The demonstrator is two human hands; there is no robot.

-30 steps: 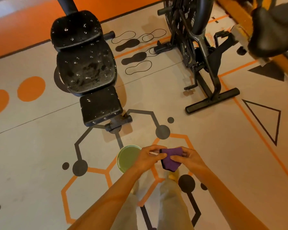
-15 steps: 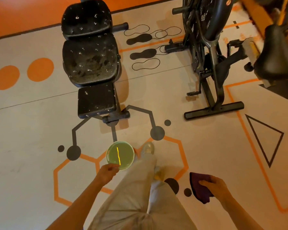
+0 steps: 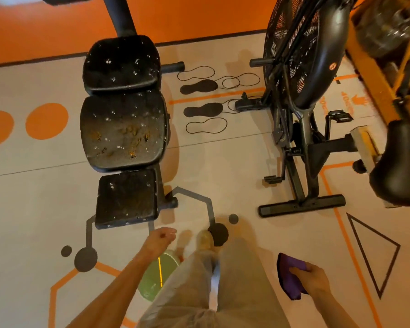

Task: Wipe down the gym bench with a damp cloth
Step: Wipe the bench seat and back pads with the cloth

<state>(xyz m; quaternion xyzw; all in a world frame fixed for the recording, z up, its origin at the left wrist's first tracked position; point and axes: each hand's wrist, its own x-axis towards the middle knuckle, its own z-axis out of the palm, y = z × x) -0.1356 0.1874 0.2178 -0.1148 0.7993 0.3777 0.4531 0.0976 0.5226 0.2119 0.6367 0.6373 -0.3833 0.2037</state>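
Note:
The black gym bench (image 3: pixel 122 131) stands ahead on the floor, made of three padded sections spotted with white flecks and brownish dirt. My right hand (image 3: pixel 314 280) grips a folded purple cloth (image 3: pixel 288 276) at the lower right, well away from the bench. My left hand (image 3: pixel 160 240) hangs with loosely curled fingers, holding nothing, just below the bench's near pad and above a green bowl (image 3: pixel 155 276) on the floor. My legs in light trousers partly cover the bowl.
A black air bike (image 3: pixel 301 110) stands to the right of the bench, its base bar (image 3: pixel 302 205) lying across the floor. Yellow equipment (image 3: pixel 388 67) fills the far right. An orange wall (image 3: pixel 199 13) runs behind.
I have stepped towards the bench, which now looks larger and nearer. The bowl has passed under my left arm. My right hand still carries the cloth at my side.

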